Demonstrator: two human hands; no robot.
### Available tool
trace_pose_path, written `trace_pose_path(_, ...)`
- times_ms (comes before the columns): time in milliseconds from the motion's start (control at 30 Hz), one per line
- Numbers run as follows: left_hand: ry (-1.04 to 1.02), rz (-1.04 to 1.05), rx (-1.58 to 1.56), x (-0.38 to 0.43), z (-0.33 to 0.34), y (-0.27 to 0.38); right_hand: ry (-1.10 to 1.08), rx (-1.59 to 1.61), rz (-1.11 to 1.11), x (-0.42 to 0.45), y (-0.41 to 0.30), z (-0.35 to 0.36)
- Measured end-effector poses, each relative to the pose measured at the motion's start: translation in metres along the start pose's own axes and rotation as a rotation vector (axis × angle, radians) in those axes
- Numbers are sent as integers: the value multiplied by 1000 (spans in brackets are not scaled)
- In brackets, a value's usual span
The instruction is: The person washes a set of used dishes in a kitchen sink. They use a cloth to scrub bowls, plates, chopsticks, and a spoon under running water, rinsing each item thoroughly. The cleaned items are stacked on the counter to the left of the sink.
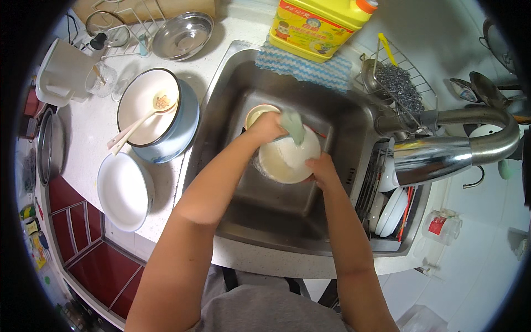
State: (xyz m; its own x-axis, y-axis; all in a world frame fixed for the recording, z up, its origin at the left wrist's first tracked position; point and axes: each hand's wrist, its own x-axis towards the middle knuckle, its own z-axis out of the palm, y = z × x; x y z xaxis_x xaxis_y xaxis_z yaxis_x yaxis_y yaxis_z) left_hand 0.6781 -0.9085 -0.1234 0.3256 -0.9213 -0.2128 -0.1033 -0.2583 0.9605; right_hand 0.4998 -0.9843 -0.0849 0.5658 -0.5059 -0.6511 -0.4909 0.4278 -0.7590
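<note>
Over the stainless steel sink (274,226), my right hand (322,170) grips the rim of a white bowl (305,155) on its right side. Some cloudy liquid lies in the tilted bowl. My left hand (267,128) holds a pale green cloth or scrubber (293,124), blurred, against the bowl's far inner side. Beyond that hand, a smaller bowl (256,113) with an orange-brown rim is partly covered by my fingers. What lies under the white bowl is mostly hidden.
Left of the sink stand a black-rimmed basin (137,95) with spoons and a white bowl (123,193). A yellow detergent jug (315,29) rests behind, on a blue-striped cloth (300,68). The faucet (433,159) overhangs a dish rack (373,191) with plates on the right.
</note>
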Motion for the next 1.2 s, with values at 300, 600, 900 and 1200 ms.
trace_pose_path(300, 416, -246, -518, -58, 31, -1, 85, 662, 180, 41, 53, 44)
trace_pose_path(600, 520, -344, -592, -63, 16, -21, -13, 630, 316, 56, 40, 56)
trace_pose_path(900, 490, -661, -694, -78, 24, -13, 316, -404, -374, 104, 30, 20)
trace_pose_path(1200, 67, -596, 1, -89, 36, -59, 360, -603, -1340, 38, -45, 54)
